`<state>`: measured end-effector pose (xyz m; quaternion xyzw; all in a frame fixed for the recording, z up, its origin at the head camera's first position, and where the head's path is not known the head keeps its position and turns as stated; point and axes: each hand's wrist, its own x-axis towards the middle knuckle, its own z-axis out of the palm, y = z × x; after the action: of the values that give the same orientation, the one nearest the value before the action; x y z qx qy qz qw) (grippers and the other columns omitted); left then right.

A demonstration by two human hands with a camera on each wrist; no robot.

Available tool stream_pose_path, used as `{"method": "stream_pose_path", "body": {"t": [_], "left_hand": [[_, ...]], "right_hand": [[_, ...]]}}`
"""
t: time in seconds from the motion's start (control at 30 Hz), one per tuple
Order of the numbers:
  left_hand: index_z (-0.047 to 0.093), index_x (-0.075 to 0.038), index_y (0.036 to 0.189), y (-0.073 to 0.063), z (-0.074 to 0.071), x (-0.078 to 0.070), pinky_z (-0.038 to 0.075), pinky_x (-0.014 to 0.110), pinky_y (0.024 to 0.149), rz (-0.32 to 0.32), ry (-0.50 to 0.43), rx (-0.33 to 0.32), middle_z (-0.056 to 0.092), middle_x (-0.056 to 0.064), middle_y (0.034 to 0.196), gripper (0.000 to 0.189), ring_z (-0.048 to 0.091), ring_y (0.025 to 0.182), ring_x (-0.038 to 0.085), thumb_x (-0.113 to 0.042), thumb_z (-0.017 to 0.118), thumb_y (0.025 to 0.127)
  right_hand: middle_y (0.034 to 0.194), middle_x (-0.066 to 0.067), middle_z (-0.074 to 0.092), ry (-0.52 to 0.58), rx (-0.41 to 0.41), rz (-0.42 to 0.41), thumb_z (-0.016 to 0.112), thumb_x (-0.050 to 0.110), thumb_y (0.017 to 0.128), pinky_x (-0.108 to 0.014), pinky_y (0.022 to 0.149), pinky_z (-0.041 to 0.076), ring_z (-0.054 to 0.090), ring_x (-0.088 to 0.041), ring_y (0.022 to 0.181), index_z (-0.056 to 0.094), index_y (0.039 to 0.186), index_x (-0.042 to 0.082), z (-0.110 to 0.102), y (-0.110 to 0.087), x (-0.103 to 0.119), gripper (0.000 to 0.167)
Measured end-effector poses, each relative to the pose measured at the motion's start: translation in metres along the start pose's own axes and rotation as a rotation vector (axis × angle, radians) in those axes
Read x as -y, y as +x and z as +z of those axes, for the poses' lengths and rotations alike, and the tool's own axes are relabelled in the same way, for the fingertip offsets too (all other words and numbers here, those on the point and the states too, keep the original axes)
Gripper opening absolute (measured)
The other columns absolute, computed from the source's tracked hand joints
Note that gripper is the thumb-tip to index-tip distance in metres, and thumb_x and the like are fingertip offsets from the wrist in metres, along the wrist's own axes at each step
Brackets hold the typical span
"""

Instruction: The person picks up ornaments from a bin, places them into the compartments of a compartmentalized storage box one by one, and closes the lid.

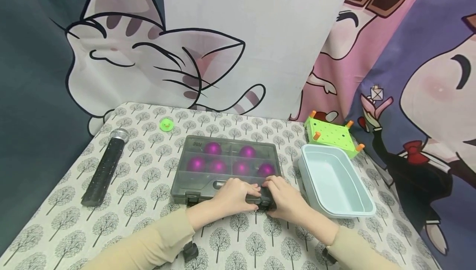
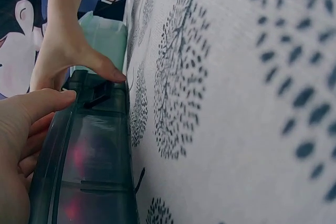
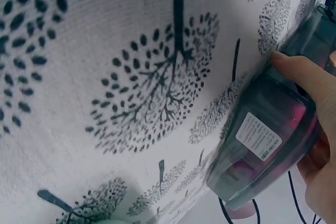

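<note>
A grey see-through compartment case [image 1: 197, 184] lies flat on the table with its lid down. Inside it, several purple balls [image 1: 213, 148] show through the lid. My left hand [image 1: 232, 196] is at the front edge, its thumb on the lid rim beside the right-hand latch [image 2: 98, 94] and its fingers curled over the lid. At the front right corner my right hand [image 1: 286, 199] grips the case, fingers on top and thumb low on the front face. In the right wrist view a white label [image 3: 259, 136] shows on the case's side.
A pale blue basin [image 1: 336, 179] stands right of the case, with a green pegged toy stand [image 1: 331, 133] behind it. To the left lies a black microphone [image 1: 105, 171]. A small green duck toy [image 1: 167, 124] sits at the back. Printed cloth hangs behind the table.
</note>
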<state>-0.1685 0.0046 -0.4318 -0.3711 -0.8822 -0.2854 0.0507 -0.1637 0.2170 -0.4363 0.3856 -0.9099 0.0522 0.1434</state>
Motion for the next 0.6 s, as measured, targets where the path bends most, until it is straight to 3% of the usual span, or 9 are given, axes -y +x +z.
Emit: {"method": "stream_pose_path", "body": {"t": [0.33, 0.6], "left_hand": [[0.079, -0.018, 0.097, 0.001, -0.001, -0.002, 0.056, 0.032, 0.095, -0.015, 0.006, -0.001, 0.075, -0.004, 0.106, 0.027, 0.070, 0.104, 0.010, -0.029, 0.084, 0.073], [0.079, -0.018, 0.097, 0.003, -0.004, -0.005, 0.057, 0.030, 0.091, -0.016, 0.026, 0.010, 0.075, -0.003, 0.103, 0.030, 0.071, 0.102, 0.011, -0.032, 0.086, 0.071]], "right_hand": [[0.095, 0.001, 0.052, -0.123, -0.003, -0.089, 0.091, 0.028, 0.050, -0.025, 0.071, 0.057, 0.050, -0.012, 0.082, 0.056, 0.103, 0.008, -0.002, 0.003, 0.001, 0.067], [0.104, 0.002, 0.060, 0.035, 0.055, -0.050, 0.090, 0.035, 0.053, -0.033, 0.080, 0.060, 0.058, -0.014, 0.094, 0.062, 0.111, 0.009, -0.010, 0.000, -0.011, 0.070]]}}
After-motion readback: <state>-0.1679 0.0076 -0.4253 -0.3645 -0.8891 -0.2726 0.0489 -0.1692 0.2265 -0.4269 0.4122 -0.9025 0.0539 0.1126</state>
